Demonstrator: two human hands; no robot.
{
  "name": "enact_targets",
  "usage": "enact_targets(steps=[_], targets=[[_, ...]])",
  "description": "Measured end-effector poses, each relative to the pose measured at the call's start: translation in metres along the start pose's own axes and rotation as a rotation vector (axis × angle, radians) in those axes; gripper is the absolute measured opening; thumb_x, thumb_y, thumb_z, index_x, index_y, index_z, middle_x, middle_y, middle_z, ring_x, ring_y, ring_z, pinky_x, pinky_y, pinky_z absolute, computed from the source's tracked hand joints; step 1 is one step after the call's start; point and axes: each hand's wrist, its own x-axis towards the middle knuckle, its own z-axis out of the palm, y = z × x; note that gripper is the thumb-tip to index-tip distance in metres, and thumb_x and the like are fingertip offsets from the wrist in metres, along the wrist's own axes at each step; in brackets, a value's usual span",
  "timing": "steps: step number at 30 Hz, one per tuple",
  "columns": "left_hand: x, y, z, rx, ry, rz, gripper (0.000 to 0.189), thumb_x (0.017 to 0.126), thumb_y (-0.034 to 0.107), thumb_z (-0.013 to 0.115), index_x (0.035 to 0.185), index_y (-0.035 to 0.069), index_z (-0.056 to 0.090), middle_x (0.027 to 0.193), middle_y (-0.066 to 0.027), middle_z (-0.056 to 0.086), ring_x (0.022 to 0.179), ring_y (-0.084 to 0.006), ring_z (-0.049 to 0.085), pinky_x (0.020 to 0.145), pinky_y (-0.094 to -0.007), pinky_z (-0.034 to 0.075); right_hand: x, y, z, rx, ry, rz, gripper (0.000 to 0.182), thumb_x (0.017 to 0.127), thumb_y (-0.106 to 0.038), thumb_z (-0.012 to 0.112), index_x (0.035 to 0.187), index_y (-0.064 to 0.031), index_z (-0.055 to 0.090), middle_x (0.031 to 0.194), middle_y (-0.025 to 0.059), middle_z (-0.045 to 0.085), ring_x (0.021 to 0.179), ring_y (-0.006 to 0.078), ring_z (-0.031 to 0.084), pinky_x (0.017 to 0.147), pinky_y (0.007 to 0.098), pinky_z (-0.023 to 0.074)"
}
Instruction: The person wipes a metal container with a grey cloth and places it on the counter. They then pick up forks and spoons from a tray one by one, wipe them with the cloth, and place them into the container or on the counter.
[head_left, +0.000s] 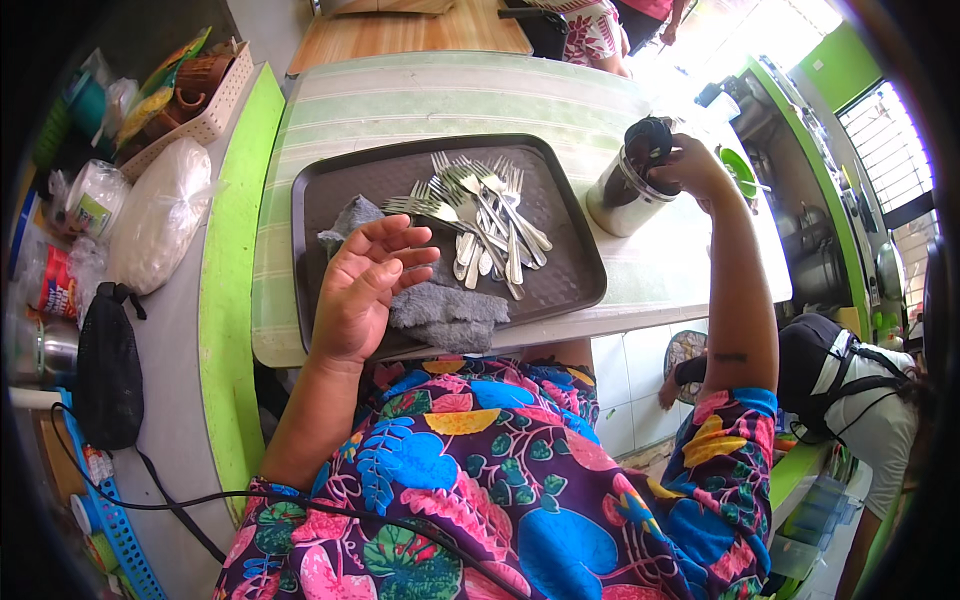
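Note:
A pile of metal forks (487, 217) lies on a dark brown plastic tray (574, 259). My left hand (367, 285) is raised over the tray's left part, palm up with fingers loosely curled, and holds nothing. Beneath and beside it a grey terry cloth (450, 315) lies crumpled along the tray's near edge. My right hand (686, 172) is at the mouth of a cylindrical container (622, 202) to the right of the tray. Its fingers touch or hold something dark at the opening; whether they grip it cannot be told. The container's contents are partly hidden.
The table (360, 97) has a striped pale green cover. At left, a shelf bears a basket (232, 97), a tied plastic bag (161, 217) and a black mesh pouch (112, 367). A green bowl (739, 172) stands at right. A person (862, 397) bends at lower right; others stand beyond the table.

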Motion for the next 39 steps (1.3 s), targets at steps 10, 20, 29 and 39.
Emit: enact_targets(steps=[10,20,29,39], targets=[[0.000,-0.003,-0.004,0.055,0.023,0.013,0.044,0.087,0.011,0.056,0.129,0.002,0.048,0.122,-0.0156,0.060,0.109,-0.0266,0.062,0.094,-0.0385,0.051,-0.003,0.015,-0.001,-0.099,0.404,-0.090,0.036,0.078,-0.005,0.072,0.112,0.0006,0.061,0.100,0.0159,0.067,0.083,0.0219,0.067,0.072,0.0311,0.0560],[-0.001,-0.003,-0.003,0.084,0.038,0.001,0.042,0.087,0.012,0.056,0.127,0.002,0.049,0.120,-0.0147,0.060,0.108,-0.0254,0.062,0.093,-0.0379,0.051,0.004,0.019,0.017,-0.218,0.550,-0.176,0.029,0.084,-0.025,0.068,0.107,-0.0081,0.068,0.097,0.0123,0.071,0.088,0.0246,0.068,0.079,0.0371,0.0509],[-0.002,-0.003,-0.005,0.079,0.064,0.013,0.041,0.087,0.012,0.057,0.126,0.002,0.050,0.120,-0.0148,0.061,0.107,-0.0247,0.062,0.092,-0.0378,0.051,0.005,0.012,0.008,-0.051,0.594,-0.307,0.016,0.088,-0.016,0.063,0.102,-0.0085,0.066,0.095,0.0107,0.071,0.088,0.0245,0.067,0.080,0.0352,0.0502],[-0.001,-0.004,-0.002,0.066,0.037,0.012,0.043,0.086,0.013,0.058,0.127,0.002,0.050,0.119,-0.0150,0.061,0.106,-0.0249,0.063,0.092,-0.0375,0.052,0.009,0.006,0.013,-0.310,0.397,-0.313,0.034,0.085,-0.009,0.056,0.117,-0.0147,0.063,0.088,0.0115,0.068,0.088,0.0269,0.066,0.081,0.0376,0.0507]])
